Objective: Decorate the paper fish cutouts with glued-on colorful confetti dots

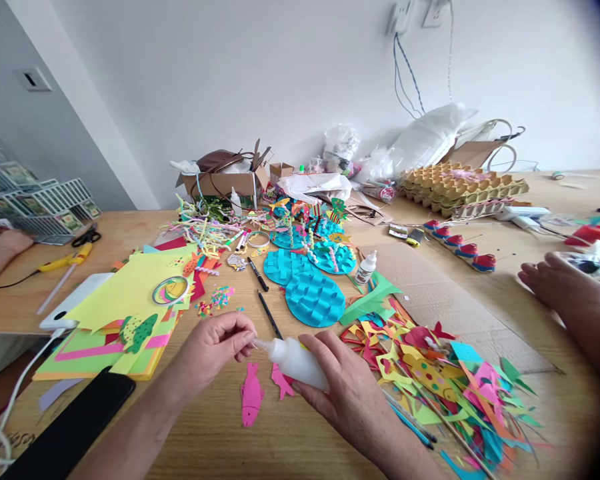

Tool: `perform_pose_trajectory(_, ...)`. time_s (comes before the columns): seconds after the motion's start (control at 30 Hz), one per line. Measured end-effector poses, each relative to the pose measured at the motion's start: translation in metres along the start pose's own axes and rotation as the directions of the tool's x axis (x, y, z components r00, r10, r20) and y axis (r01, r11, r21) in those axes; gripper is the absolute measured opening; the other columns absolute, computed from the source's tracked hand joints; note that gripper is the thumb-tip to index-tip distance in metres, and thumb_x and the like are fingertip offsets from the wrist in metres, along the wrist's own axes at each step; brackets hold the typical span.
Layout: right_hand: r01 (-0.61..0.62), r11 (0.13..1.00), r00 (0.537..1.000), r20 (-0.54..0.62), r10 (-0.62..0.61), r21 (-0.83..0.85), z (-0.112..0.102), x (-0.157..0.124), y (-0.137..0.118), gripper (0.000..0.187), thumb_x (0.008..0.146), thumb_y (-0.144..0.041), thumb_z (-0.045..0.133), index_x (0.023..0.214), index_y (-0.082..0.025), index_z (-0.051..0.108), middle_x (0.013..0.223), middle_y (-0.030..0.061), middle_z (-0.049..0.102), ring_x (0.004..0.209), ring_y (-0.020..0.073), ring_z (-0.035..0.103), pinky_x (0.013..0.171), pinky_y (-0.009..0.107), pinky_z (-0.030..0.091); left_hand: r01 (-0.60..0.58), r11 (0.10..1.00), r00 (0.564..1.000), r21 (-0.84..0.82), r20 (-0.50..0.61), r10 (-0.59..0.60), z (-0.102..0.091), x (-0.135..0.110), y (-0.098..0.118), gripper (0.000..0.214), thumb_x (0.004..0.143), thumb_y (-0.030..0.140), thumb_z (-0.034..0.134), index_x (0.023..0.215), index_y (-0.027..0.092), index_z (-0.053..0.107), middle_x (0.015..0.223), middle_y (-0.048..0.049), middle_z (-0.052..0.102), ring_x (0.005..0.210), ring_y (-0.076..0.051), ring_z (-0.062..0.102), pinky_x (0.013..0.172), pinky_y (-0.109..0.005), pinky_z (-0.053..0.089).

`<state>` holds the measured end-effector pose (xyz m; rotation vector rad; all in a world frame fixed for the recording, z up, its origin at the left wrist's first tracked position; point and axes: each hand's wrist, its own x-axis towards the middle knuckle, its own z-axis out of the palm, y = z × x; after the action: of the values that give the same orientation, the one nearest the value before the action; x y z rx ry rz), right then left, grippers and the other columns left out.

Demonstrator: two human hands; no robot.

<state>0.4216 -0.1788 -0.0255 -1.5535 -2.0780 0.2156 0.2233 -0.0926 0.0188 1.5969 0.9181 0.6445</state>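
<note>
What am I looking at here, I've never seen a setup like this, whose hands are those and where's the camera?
There's no machine: these are one person's bare hands, and the single picture comes from a camera on that person's head, looking forward and down. The right hand holds a white bottle; the left hand pinches at its nozzle. On the wooden table lie a pink fish cutout, blue woven discs, yellow sheets and paper scraps. Hands at the left edge and right edge belong to others.
</note>
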Motion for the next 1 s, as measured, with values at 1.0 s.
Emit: perform_pose_trajectory(1.0,-0.439,0.015,0.896,0.437,0.082,0.898,0.014,-0.004,0.003,0.037,0.076,-0.045,0.055,0.096,-0.014,0.058,0.078,0.0041,0.058,0.064,0.0119,0.051,0.056,0.022,0.037,-0.139,0.967,0.987,-0.212,-0.107,0.118,0.009,-0.002,-0.009,0.007,0.074,0.021,0.059,0.072,0.017,0.064,0.058,0.0016,0.062,0.052,-0.009,0.055,0.050,-0.017,0.045)
